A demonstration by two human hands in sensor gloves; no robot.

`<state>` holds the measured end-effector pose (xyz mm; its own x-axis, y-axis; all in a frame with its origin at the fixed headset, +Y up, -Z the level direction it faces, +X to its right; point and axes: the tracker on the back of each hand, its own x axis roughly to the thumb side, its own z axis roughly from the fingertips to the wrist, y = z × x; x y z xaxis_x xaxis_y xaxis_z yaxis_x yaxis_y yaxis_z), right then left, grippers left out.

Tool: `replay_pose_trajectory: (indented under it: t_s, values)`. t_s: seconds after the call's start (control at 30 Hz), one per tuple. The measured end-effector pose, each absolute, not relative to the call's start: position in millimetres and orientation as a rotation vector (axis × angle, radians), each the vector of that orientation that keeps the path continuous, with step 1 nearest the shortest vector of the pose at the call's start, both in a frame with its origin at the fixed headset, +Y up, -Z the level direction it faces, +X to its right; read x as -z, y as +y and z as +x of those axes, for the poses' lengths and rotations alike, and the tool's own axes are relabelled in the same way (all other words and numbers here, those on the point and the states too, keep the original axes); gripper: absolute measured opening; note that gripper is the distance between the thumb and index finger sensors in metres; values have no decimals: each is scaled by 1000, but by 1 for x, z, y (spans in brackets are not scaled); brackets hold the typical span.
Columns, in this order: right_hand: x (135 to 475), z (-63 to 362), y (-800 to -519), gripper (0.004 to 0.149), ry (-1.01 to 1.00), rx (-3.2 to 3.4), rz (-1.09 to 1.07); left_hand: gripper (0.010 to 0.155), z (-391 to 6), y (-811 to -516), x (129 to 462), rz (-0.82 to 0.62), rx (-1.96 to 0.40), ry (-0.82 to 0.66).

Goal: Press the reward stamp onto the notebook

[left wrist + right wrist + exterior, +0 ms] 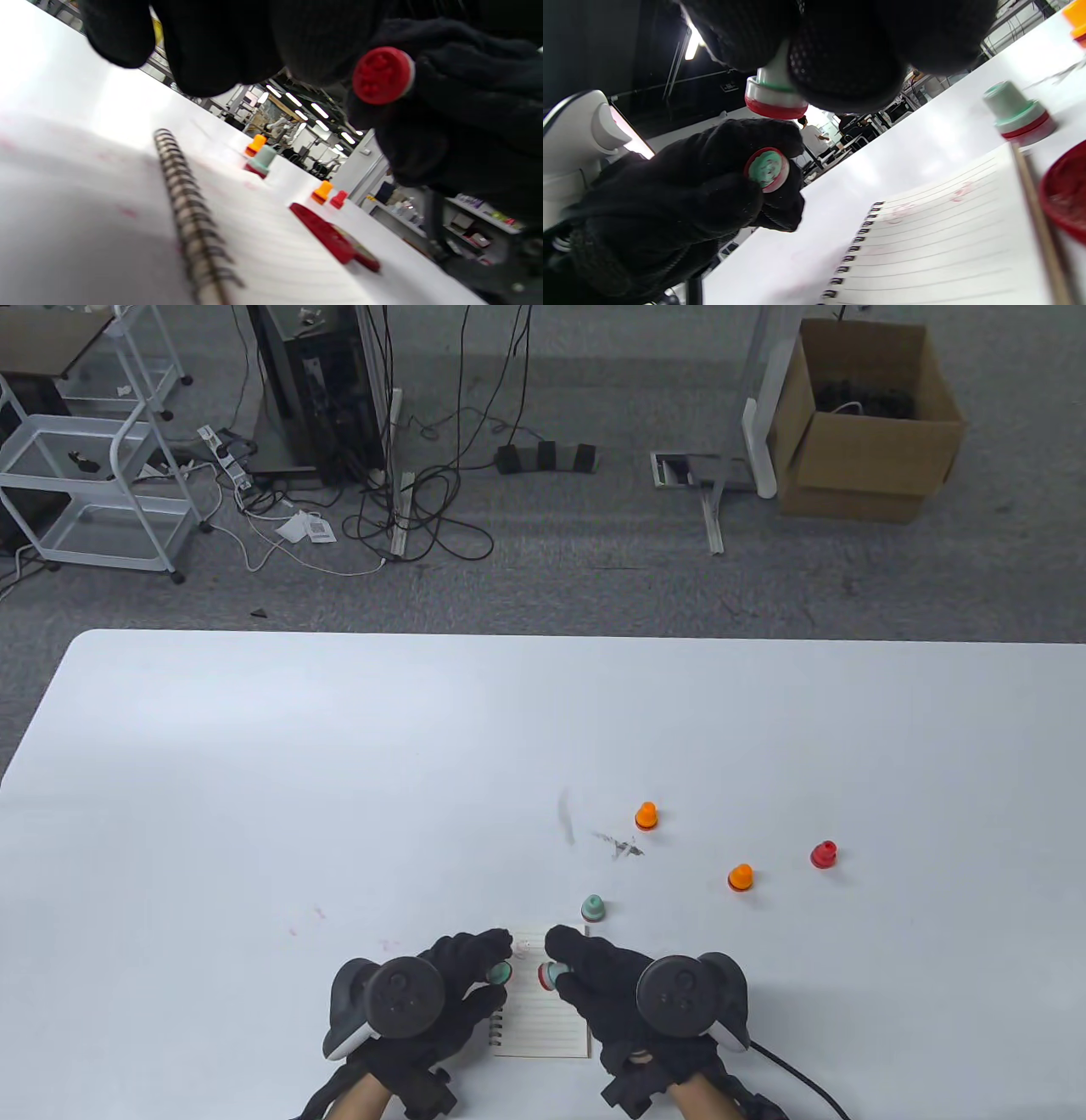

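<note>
On the white table (254, 780) stand two orange stamps (646, 815) (741, 876), a red stamp (823, 854) well to the right, and a pale green stamp (593, 908) nearest the front. Dark scuff marks (618, 845) smear the tabletop near the orange ones. Beyond the table, on the grey carpet, sit a cardboard box (865, 424), a white wire cart (93, 475) and tangled black cables (424, 509).

A white counter (339, 780) with rounded corners stands on grey carpet (594, 560). Beyond it, tangled black cables (424, 500) trail from a dark equipment rack (314, 390). A white wire trolley (93, 475) stands at the far left, an open cardboard box (865, 424) at the far right. Ceiling strip lights (297, 101) show in the left wrist view.
</note>
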<state>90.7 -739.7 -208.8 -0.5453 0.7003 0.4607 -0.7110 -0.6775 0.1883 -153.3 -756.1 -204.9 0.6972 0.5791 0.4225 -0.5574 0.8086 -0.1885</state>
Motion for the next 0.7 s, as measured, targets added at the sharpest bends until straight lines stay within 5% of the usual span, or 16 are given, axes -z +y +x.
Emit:
replay_pose_trajectory:
  t_s: [0.7]
  values:
    - [204, 82, -743, 54, 27, -2073, 691, 69, -150, -753, 198, 3, -774, -562]
